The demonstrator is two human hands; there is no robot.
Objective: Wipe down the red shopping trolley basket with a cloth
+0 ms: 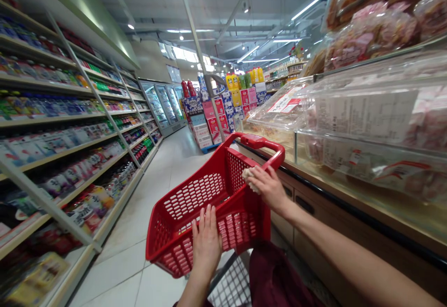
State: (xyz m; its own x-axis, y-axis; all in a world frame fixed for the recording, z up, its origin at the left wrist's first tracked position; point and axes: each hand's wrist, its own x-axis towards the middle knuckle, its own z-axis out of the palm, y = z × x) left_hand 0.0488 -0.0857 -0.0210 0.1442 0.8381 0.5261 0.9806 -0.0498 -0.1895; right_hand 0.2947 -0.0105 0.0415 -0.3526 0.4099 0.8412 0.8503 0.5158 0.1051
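Note:
A red plastic shopping cart (195, 200) stands in front of me, its perforated basket turned sideways across the aisle. My left hand (206, 239) lies flat with fingers stretched out on the near side wall of the basket. Toward the handle end, my right hand (267, 187) presses a crumpled pale cloth (252, 179) against the basket's near corner. The red handle (275, 155) rises just above that hand. Part of the cloth is hidden under the fingers. Below the basket shows a grey metal wire frame (230, 283).
On the left, shelves (80, 134) hold many bottles and packs. A display counter (349, 195) with packaged food in clear plastic runs close along the right. Stacked boxes (216, 116) stand ahead beside a pole, with glass-door fridges (162, 104) farther back. The tiled floor (157, 176) stretches between.

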